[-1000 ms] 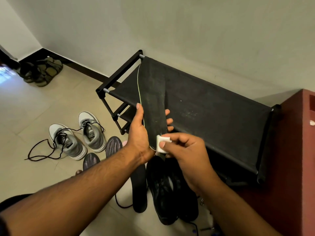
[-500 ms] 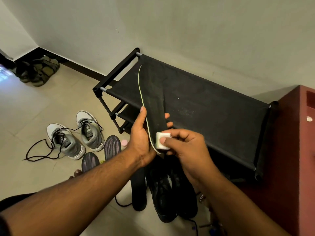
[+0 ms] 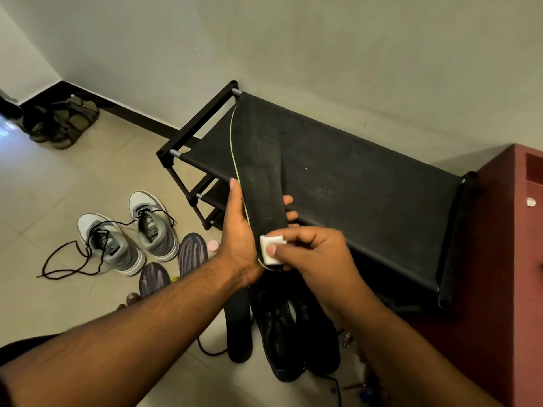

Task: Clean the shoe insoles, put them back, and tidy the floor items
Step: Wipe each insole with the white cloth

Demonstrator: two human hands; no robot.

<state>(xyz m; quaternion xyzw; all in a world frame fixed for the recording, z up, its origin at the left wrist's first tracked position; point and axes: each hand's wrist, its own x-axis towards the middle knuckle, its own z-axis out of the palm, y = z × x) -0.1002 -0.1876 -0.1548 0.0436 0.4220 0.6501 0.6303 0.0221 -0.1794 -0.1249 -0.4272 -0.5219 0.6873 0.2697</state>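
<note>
One black insole [image 3: 261, 171] is gripped near its heel by the left hand [image 3: 239, 239], thumb along its edge. A white wipe [image 3: 271, 249] is pinched against the insole's heel by the right hand [image 3: 316, 257].

left hand [image 3: 239, 239] grips insole [image 3: 261, 177] | right hand [image 3: 317, 257] pinches white pad [image 3: 269, 249] – touching insole

- Plain pale wall [image 3: 323, 48] fills the upper view, meeting a second wall at a corner on the far left.
- Dark skirting board [image 3: 126, 113] runs along the wall's foot.
- Light beige tiled floor [image 3: 88, 177] with faint grout lines.
- Black shoe rack [image 3: 367, 186] with fabric shelves stands against the wall.
- Reddish-brown cabinet [image 3: 505, 259] sits just beside the rack, at right.
- Dim, warm light; a bright patch [image 3: 6, 129] at the left edge.
</note>
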